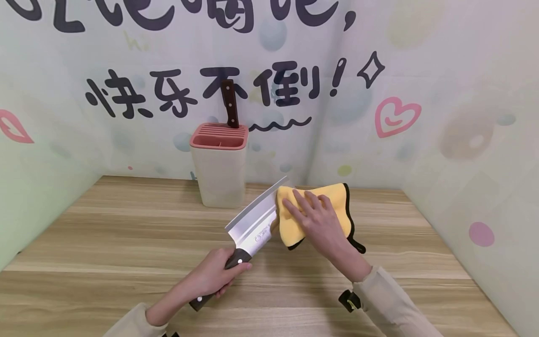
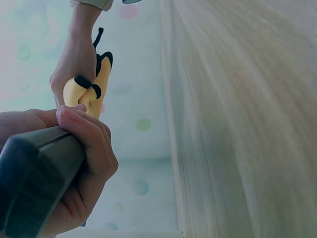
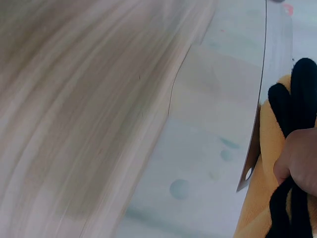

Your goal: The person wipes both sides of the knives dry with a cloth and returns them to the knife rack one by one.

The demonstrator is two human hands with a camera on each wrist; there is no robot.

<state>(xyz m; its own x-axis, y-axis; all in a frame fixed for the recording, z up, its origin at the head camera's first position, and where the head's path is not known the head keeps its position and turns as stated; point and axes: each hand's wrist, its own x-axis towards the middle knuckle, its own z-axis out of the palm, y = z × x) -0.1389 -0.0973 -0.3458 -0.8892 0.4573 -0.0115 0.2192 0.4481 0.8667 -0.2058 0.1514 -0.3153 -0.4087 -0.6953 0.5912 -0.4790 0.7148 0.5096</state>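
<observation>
In the head view my left hand [image 1: 216,271] grips a cleaver [image 1: 254,229] by its black riveted handle, with the broad steel blade angled up and away to the right. My right hand [image 1: 322,227] holds a yellow cloth [image 1: 290,227] with black edging against the far part of the blade, covering some of it. Its fingers lie spread over the cloth's upper face. From the right wrist view, the thumb [image 3: 302,158] presses into folds of the cloth, beside the blade's thin edge. The handle's butt [image 2: 39,173] sticks out of my left fist in the left wrist view.
A white knife block [image 1: 221,180] with a pink slotted top stands at the back of the wooden table [image 1: 126,234]. One knife with a dark handle [image 1: 229,104] is in it. Close behind rises a printed wall covering [image 1: 294,154], with side walls left and right.
</observation>
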